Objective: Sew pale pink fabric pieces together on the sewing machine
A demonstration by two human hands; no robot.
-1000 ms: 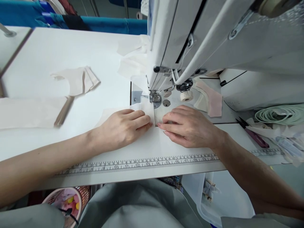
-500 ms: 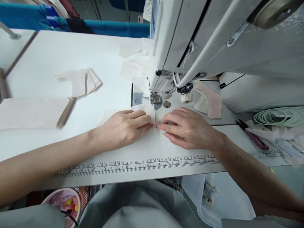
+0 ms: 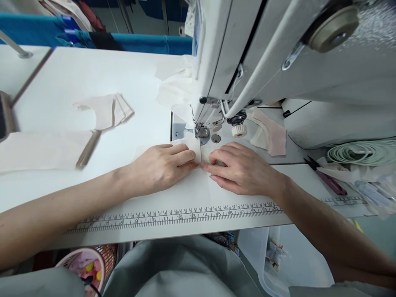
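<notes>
A thin white fabric piece (image 3: 192, 145) lies under the presser foot (image 3: 197, 131) of a sewing machine, its straight right edge running toward me. My left hand (image 3: 167, 169) rests on this piece, fingers bent and pressed together, with the fingertips pinching its near end by the edge. From the other side, my right hand (image 3: 246, 169) lies palm down on the table. Its index fingertip touches the fabric's edge beside my left fingertips, while the thumb and the other fingers stand apart. The left palm hides part of the cloth.
The machine head (image 3: 235, 53) looms above the hands. Cut fabric pieces (image 3: 105, 110) and a long folded strip (image 3: 43, 149) lie left. Pink fabric (image 3: 274, 134), thread snips (image 3: 329, 179) and a pale green coil (image 3: 365, 152) are right. Below the ruler-marked edge stand a basket (image 3: 108, 258) and plastic bin (image 3: 297, 255).
The view has shifted slightly, so the machine head appears a little further left. Both hands keep almost the same pose at the fabric's edge.
</notes>
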